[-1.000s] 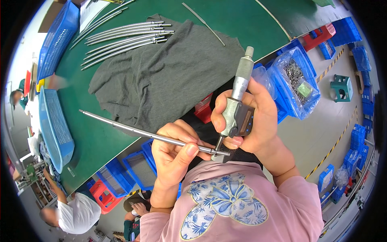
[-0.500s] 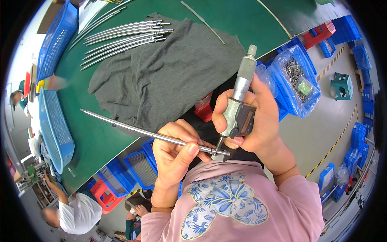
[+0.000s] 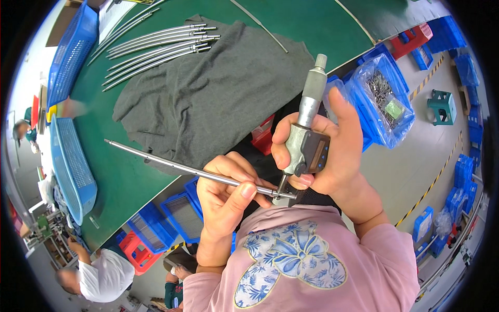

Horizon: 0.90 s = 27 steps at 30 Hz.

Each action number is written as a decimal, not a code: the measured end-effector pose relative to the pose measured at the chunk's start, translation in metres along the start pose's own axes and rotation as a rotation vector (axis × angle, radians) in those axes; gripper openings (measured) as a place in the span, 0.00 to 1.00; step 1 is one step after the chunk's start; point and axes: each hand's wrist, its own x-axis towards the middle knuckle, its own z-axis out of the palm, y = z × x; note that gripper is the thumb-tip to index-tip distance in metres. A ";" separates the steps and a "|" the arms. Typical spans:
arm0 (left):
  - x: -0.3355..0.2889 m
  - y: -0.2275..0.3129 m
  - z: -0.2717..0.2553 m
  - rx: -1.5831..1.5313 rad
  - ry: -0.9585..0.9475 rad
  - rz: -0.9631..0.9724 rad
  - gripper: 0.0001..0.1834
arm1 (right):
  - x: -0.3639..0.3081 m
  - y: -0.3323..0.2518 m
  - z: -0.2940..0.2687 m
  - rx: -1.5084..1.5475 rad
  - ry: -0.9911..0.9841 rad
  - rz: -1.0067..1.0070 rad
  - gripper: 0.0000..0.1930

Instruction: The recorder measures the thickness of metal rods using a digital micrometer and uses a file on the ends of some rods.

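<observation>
My left hand [image 3: 227, 195] pinches a long thin metal rod [image 3: 171, 165] between thumb and fingers. The rod slants from the upper left down to its stepped right end, which lies at the jaws of a digital micrometer [image 3: 307, 143]. My right hand [image 3: 332, 140] is wrapped round the micrometer's body, with the thumb lifted off beside the grey thimble. The spindle points down and appears to meet the rod's end; a gap, if any, is too small to tell. Beyond my hands a dark grey cloth [image 3: 208, 88] is spread, with several similar rods [image 3: 161, 44] at its far left edge.
A green table [image 3: 114, 182] carries the cloth, a single thin rod [image 3: 258, 23] and blue baskets [image 3: 73, 166] at left. Right of it, a blue crate [image 3: 382, 99] holds small metal parts in a plastic bag. Another person [image 3: 106, 273] works at lower left.
My right thumb has lifted away from the micrometer's thimble, and the micrometer has tilted slightly. My left hand and the rod stay nearly still.
</observation>
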 end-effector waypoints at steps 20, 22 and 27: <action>0.001 -0.003 -0.004 -0.021 -0.012 -0.009 0.06 | 0.004 0.006 -0.009 -0.015 -0.029 -0.002 0.33; 0.001 -0.004 -0.004 0.005 0.007 0.000 0.07 | 0.005 0.006 -0.010 -0.028 -0.042 0.000 0.34; 0.001 -0.004 -0.007 0.014 0.012 -0.010 0.08 | 0.003 0.004 0.000 0.027 0.074 0.023 0.35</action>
